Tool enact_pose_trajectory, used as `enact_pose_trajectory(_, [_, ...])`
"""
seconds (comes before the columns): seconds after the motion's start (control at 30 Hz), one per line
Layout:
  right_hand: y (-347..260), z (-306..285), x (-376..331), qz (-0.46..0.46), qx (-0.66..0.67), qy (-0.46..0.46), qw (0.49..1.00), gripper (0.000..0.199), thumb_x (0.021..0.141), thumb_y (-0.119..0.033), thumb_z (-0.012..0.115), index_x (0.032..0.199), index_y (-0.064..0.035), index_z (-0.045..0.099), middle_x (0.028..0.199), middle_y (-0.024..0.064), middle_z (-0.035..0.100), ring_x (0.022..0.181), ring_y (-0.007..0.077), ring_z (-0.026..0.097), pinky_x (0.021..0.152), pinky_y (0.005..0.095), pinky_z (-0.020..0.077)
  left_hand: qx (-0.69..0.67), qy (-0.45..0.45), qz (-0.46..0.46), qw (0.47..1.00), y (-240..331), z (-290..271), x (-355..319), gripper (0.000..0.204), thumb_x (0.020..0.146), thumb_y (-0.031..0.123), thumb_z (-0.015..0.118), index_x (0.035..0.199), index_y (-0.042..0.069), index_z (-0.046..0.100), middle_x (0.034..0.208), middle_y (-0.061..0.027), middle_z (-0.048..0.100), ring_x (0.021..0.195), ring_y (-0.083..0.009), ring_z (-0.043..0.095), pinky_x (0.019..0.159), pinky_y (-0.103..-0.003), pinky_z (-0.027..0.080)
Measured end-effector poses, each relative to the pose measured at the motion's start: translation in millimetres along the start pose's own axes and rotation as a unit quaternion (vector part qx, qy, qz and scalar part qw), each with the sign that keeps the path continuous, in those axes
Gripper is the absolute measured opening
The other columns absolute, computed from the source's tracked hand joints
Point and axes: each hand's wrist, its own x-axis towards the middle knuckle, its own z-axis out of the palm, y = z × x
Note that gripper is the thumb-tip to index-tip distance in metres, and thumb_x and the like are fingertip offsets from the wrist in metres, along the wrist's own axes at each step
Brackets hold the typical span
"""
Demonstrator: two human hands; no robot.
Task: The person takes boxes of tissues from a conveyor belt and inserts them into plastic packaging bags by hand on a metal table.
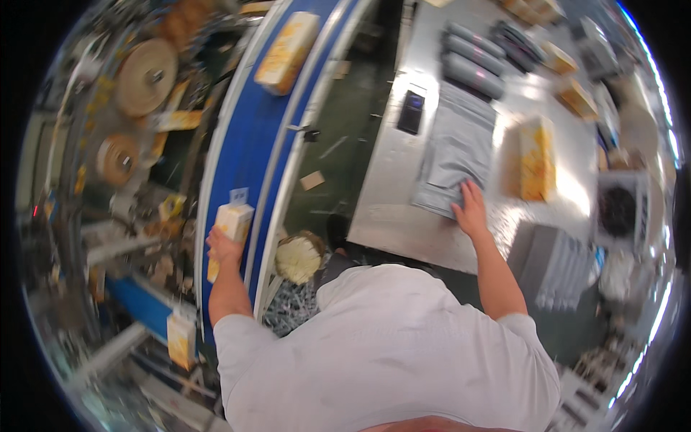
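A yellow-and-white carton (236, 219) stands on the blue conveyor belt (241, 155) to my left. My left hand (226, 247) grips it, fingers at its left side and palm across its near part; part of the carton is hidden behind the hand. A grey plastic mailing bag (455, 147) lies flat on the metal table (381, 209) to my right. On its near right edge rests my right hand (471, 209), fingers stretched out and apart, holding nothing. Right of the bag, a yellow carton (536, 158) stands on the table.
Farther along the belt lies another yellow-and-white carton (288, 54). Rolled grey bags (471, 65) and a dark phone-like device (411, 111) are on the table. Stacked grey bags (554, 266) hang by its near right corner. A lower belt at left carries a carton (181, 338).
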Motion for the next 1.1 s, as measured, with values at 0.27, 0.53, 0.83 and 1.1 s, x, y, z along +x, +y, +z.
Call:
enact_pose_trajectory(0.27, [3.3,-10.1,-1.8,0.016,0.009,0.049,0.999,0.053,0.084,-0.02,0.076,0.132,-0.0044,0.059,0.144,0.0122,0.055,0.134,0.0349,0.05,0.112,0.0446,0.0416,-0.133,0.157,0.191,0.96,75.5,-80.9,62.1,0.094,0.074,0.027,0.085,0.152,0.01,0.037,0.133,-0.0245,0.05,0.117,-0.0457,0.053,0.102,-0.052,0.045])
enact_pose_trajectory(0.53, [3.7,-2.4,-55.9,0.01,0.161,0.152,0.975,0.047,0.088,-0.018,0.074,0.131,-0.0046,0.06,0.14,0.0146,0.058,0.127,0.0341,0.057,0.108,0.044,0.0451,-0.531,0.044,0.402,0.745,246.2,-239.1,-75.6,0.081,0.082,0.012,0.082,0.152,0.002,0.042,0.126,-0.0115,0.059,0.11,-0.0226,0.062,0.092,-0.036,0.053])
enact_pose_trajectory(0.83, [-8.7,-16.3,-76.0,0.12,0.53,0.098,0.834,0.068,0.091,-0.014,0.072,0.151,-0.003,0.042,0.138,0.0181,0.059,0.124,0.029,0.059,0.104,0.0376,0.0475,-0.501,-0.312,0.402,0.7,410.8,-14.8,-322.5,0.047,0.091,0.008,0.072,0.136,0.002,0.06,0.129,-0.0104,0.062,0.117,-0.0193,0.06,0.1,-0.035,0.05])
enact_pose_trajectory(1.1, [64.6,-12.7,-66.1,0.036,0.362,0.13,0.922,0.022,0.092,-0.013,0.066,0.112,-0.005,0.07,0.125,0.0146,0.064,0.105,0.0349,0.065,0.09,0.0398,0.0539,-0.62,-0.307,0.31,0.652,503.4,-43.2,-305.5,0.087,0.089,0.005,0.075,0.16,0.009,0.024,0.13,-0.0121,0.059,0.12,-0.0222,0.058,0.102,-0.034,0.05])
